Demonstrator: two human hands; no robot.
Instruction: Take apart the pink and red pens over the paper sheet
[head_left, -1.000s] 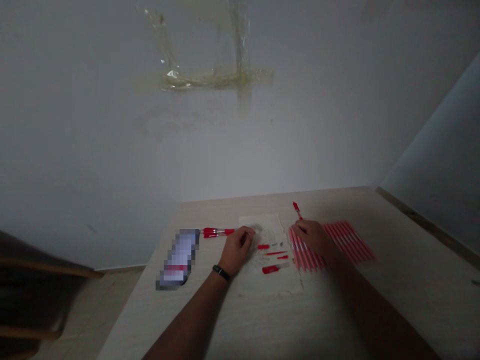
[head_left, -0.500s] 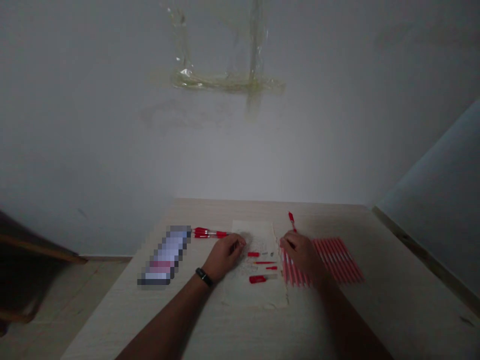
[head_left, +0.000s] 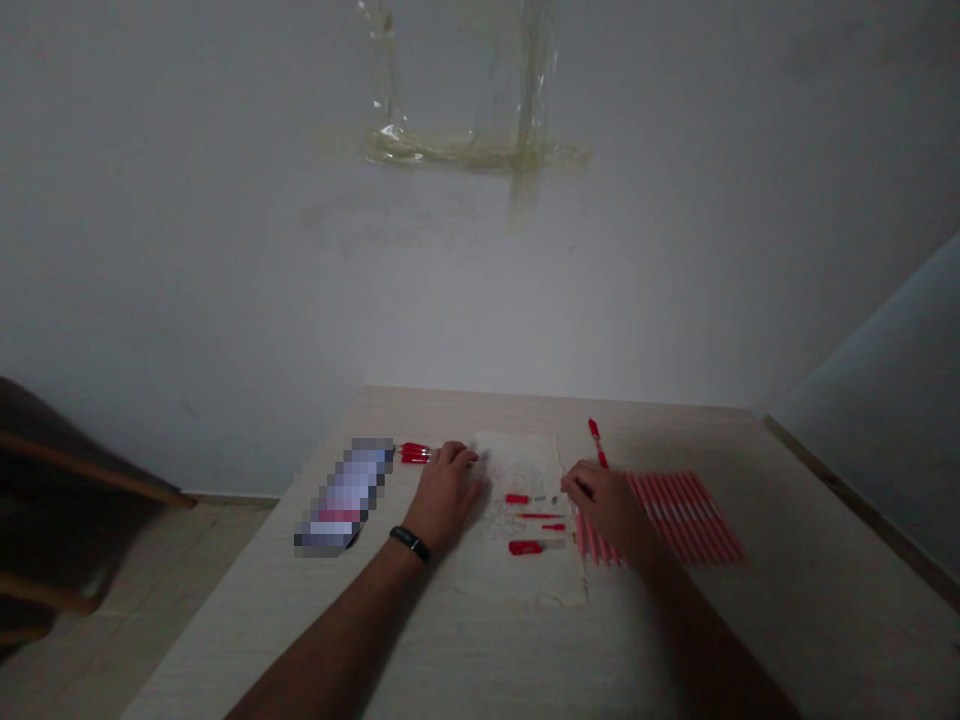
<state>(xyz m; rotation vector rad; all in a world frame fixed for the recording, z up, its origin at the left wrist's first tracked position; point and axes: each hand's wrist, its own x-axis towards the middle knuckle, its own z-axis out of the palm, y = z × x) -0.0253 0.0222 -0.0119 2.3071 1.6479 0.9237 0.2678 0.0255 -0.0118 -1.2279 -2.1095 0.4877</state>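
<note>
My left hand rests at the left edge of a pale sheet of paper, its fingers curled over the ends of the red pens lying beside a pixelated box. My right hand is closed at the sheet's right edge, over the near end of a row of several red-and-white pen barrels; a thin dark piece shows at its fingertips. On the sheet lie small red pen parts: a red cap, a thin refill and a longer red piece. A single red pen lies just beyond my right hand.
The light wooden table stands against a grey wall with yellowed tape stuck high up. A dark chair is at the left, beside the table. The table's right edge runs along a second wall.
My left hand has shifted left, off the sheet and onto the red pens by the box. The right hand stays on the barrel row. The camera has shifted a little.
</note>
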